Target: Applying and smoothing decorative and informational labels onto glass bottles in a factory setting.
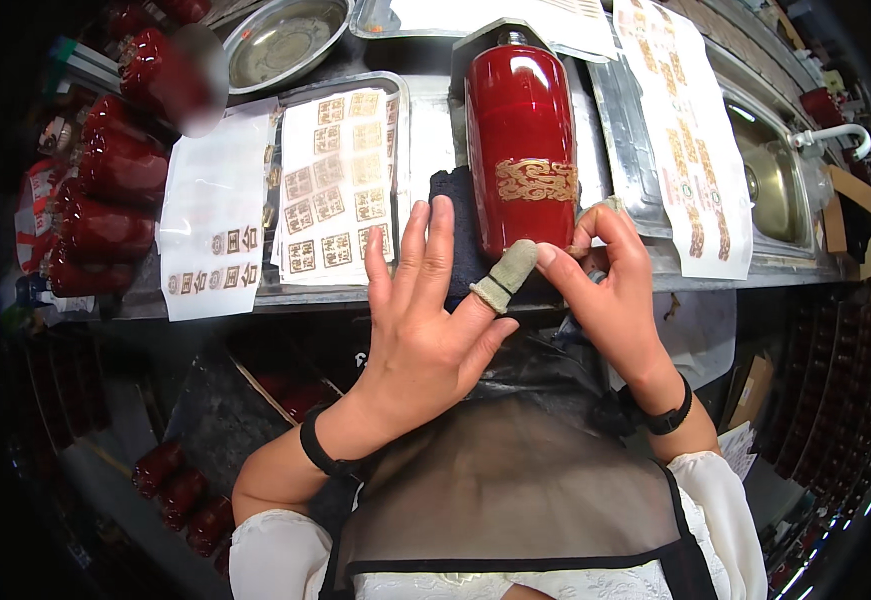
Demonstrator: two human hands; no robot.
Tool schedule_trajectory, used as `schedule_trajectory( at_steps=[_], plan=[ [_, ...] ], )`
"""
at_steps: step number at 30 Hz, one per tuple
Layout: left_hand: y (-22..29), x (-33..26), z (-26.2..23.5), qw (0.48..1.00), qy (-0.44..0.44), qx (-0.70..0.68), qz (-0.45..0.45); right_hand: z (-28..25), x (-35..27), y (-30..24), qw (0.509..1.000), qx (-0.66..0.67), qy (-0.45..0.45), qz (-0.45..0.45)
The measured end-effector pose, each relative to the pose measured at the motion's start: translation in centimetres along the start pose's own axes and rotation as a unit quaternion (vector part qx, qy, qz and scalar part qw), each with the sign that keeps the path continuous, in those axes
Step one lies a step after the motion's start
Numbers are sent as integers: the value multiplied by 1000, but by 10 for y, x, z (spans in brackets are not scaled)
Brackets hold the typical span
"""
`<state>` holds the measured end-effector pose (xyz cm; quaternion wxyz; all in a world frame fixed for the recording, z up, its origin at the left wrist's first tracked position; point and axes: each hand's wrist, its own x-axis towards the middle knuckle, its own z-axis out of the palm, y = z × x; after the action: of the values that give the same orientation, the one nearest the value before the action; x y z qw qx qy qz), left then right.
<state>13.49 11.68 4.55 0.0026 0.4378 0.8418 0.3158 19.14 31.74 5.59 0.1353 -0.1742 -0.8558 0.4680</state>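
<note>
A glossy dark red bottle lies with its metal-ringed neck away from me, a gold scroll-patterned band near its base. Beneath its lower end is a dark folded cloth. My left hand is open, its fingers spread; a greenish cloth finger cover on its index finger meets the bottle's base edge. My right hand is closed at the lower right of the base, thumb and index finger bent close together. The thumb tip is beside the finger cover, and whatever the pinch holds is hidden.
Sheets of gold decals lie on a metal tray at left, beside another decal sheet. Red bottles crowd the far left. A metal bowl stands behind. At right are a long decal sheet and a sink.
</note>
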Motion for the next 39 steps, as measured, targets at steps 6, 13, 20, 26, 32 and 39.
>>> schedule_trajectory(
  at_steps=[6,13,20,26,32,39],
  plan=[
    [-5,-6,4,999,11,28,-30,-3,0,-2,1000,-26,-6,0],
    [1,-3,-2,999,8,20,-35,-20,-1,7,986,113,-61,103],
    [-4,-1,1,999,18,27,-6,-34,-5,-11,987,114,-76,83],
    [-5,-1,0,999,6,40,-4,-36,-6,-20,983,139,-72,93],
    [-3,-2,3,999,-2,44,-5,-36,-3,-10,989,113,-59,76],
    [-1,-1,3,999,-3,47,-6,-33,0,-3,986,115,-62,102]
  ],
)
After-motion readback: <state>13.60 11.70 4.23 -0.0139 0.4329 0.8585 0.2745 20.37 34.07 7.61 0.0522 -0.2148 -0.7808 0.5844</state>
